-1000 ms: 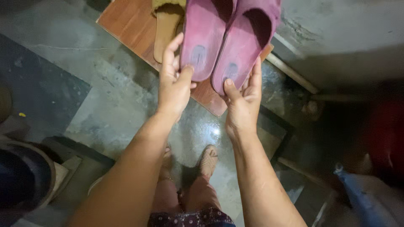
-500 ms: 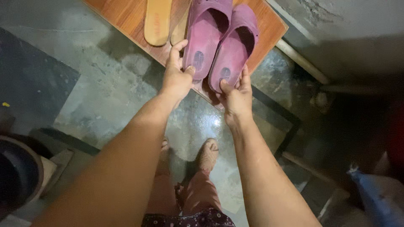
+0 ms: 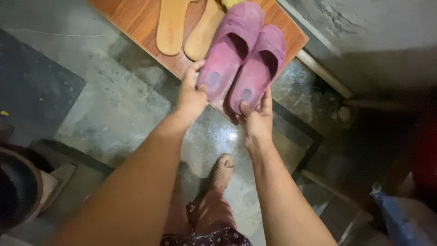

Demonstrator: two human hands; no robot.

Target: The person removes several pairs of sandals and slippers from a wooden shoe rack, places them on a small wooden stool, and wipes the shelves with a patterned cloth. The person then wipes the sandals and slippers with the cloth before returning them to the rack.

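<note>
Two worn magenta rubber slide slippers, side by side, toes pointing up-right, over the near corner of a reddish-brown wood-grain board (image 3: pixel 136 18). Left magenta slipper (image 3: pixel 230 50), right magenta slipper (image 3: pixel 259 68). Can't tell whether their toe ends rest on the board or hang just above it; heel ends are lifted off in the hands.

Hidden/unclear: undersides of both slippers not visible. Fingers of both hands go under the heels, out of sight. Dark oval mark on each heel pad, too blurred to read. Right side of the view is near black, with only a blue object (image 3: pixel 400 218) at the lower right, cut off and unidentifiable. Dark round container (image 3: pixel 16 191) cut off at the left edge.

Arms: both bare forearms reach forward and up from the bottom of the view, roughly parallel, converging at the slippers.

Left hand (image 3: pixel 191 93): pinching the heel of the left slipper, thumb on top at the heel edge, fingers curled under.
Right hand (image 3: pixel 257 118): pinching the heel of the right slipper, thumb pressed on the insole near the oval mark, fingers behind.

Around: pair of flat tan sandals (image 3: pixel 186 27) on the same board, just left of the slippers, tops cut off by the frame. Wet, glossy grey concrete floor (image 3: pixel 118 105) beneath. One bare foot (image 3: pixel 221 171) on the floor between the arms.
</note>
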